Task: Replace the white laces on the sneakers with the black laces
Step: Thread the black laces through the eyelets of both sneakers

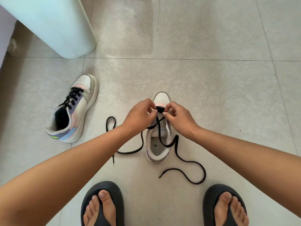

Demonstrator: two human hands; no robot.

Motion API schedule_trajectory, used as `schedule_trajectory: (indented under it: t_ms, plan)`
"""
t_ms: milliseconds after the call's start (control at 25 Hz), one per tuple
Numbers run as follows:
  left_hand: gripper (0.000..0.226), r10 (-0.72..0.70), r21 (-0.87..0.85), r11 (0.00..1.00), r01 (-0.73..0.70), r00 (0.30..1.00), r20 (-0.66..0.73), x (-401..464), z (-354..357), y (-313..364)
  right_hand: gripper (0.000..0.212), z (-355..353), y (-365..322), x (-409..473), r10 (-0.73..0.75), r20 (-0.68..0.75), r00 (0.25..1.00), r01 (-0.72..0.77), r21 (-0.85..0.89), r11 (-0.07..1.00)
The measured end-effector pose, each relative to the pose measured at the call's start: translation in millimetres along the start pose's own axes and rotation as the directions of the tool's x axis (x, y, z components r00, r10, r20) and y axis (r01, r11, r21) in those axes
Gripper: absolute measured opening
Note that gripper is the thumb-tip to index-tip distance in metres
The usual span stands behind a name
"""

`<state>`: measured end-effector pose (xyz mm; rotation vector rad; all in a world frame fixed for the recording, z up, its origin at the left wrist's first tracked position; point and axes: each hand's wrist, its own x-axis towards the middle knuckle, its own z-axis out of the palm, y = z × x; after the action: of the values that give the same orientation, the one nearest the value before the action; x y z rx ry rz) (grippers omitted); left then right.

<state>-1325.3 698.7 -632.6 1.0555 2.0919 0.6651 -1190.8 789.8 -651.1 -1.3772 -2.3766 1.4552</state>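
A white sneaker (pixel 158 144) stands on the tiled floor in front of me, toe pointing away. A black lace (pixel 184 159) runs through its lowest eyelets near the toe. Its two loose ends trail over the floor on both sides of the shoe. My left hand (pixel 140 115) and my right hand (pixel 178 117) both pinch the lace at the front eyelets, fingertips close together. A second sneaker (pixel 73 110), with pastel panels, lies to the left, fully laced in black. No white laces are in view.
A pale, rounded cylindrical object (pixel 53 25) leans across the upper left, its base on the floor. My two feet in dark flip-flops (pixel 101 207) stand at the bottom edge. Light tiled floor (pixel 211 79) stretches right and ahead.
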Motion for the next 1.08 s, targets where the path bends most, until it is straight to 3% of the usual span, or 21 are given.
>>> schedule_trajectory:
  t_ms: [80, 160, 240, 320, 440, 520, 680, 800, 1080]
  plan:
    - [0.021, 0.068, 0.228, 0.971, -0.075, 0.997, 0.035, 7.4, 4.7, 6.1, 0.011, -2.0, -0.7, -1.7, -0.133, 0.0, 0.991, 0.13, -0.21, 0.969]
    - [0.023, 0.132, 0.406, 0.903, -0.139, 0.99, 0.045, 9.0, 10.2, 10.8, 0.019, -4.3, -1.5, -2.5, -0.319, 0.038, 0.947, 0.298, -0.475, 0.828]
    - [0.024, 0.171, 0.455, 0.874, -0.173, 0.984, 0.047, 7.8, 13.7, 12.7, 0.024, -8.2, -2.7, -1.7, -0.412, 0.12, 0.903, 0.398, -0.595, 0.699]
    - [0.024, 0.196, 0.435, 0.878, -0.198, 0.979, 0.051, 6.1, 13.7, 10.4, 0.026, -10.4, -3.9, 0.7, -0.39, 0.174, 0.904, 0.406, -0.63, 0.662]
    - [0.018, 0.177, 0.29, 0.941, -0.174, 0.984, 0.019, 4.6, 9.7, 3.5, 0.013, -12.1, -5.7, 5.1, -0.205, 0.137, 0.969, 0.243, -0.394, 0.887]
    - [0.015, 0.124, 0.205, 0.971, -0.121, 0.992, -0.006, 4.6, 8.5, 1.6, 0.003, -13.6, -6.0, 9.0, -0.102, 0.139, 0.985, 0.133, -0.234, 0.963]
    - [0.022, 0.018, 0.222, 0.975, -0.031, 0.998, 0.061, 12.6, 10.0, 4.5, 0.01, -11.2, -3.6, 11.8, 0.06, 0.155, 0.986, -0.062, 0.012, 0.998]
    - [0.023, 0.016, 0.321, 0.946, -0.031, 0.999, 0.047, 14.1, 10.7, 7.2, 0.014, -10.3, -0.7, 11.6, 0.151, 0.186, 0.971, -0.191, 0.222, 0.956]
    - [0.027, 0.268, 0.551, 0.781, -0.294, 0.955, 0.13, 9.5, 13.2, 5.4, 0.014, -9.9, 5.7, 4.4, 0.067, 0.136, 0.988, -0.09, 0.171, 0.981]
